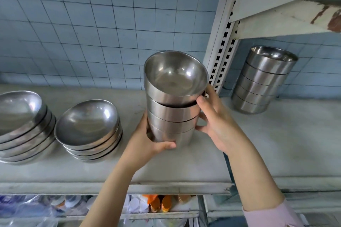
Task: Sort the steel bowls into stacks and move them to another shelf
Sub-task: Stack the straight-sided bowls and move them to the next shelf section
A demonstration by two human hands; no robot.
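A blue tiled wall (92,33) runs behind a grey shelf (184,167). A white slotted post (221,42) splits the shelving in two, and we take that post as our marker.

Just left of the post we hold a stack (171,121) of deep steel bowls, four or five nested, tilted a little toward us. Our left hand (145,143) wraps round its base, with the thumb curled across the front of the lowest bowl. Our right hand (217,125) clasps the side nearest the post, its fingers curled against the bowls and one fingertip at the seam under the top bowl (175,75). That top bowl sits slightly askew, with a dark gap under it on the post side. We cannot tell whether the base rests on the shelf or has cleared it.

Right of the post, on the next bay (295,143), a second stack (262,83) of five or so like bowls stands near the wall. So we judge one stack already delivered, and this one made up and about to follow.

Well left of the post stand two piles of wide shallow bowls, the nearer pile (88,127) and the farther pile (24,123), which the frame edge cuts off. They look sorted by kind, yet they sit on the starting side, so they probably have yet to be carried across. We reckon the task is short of halfway, with the move past the post as the step in hand.
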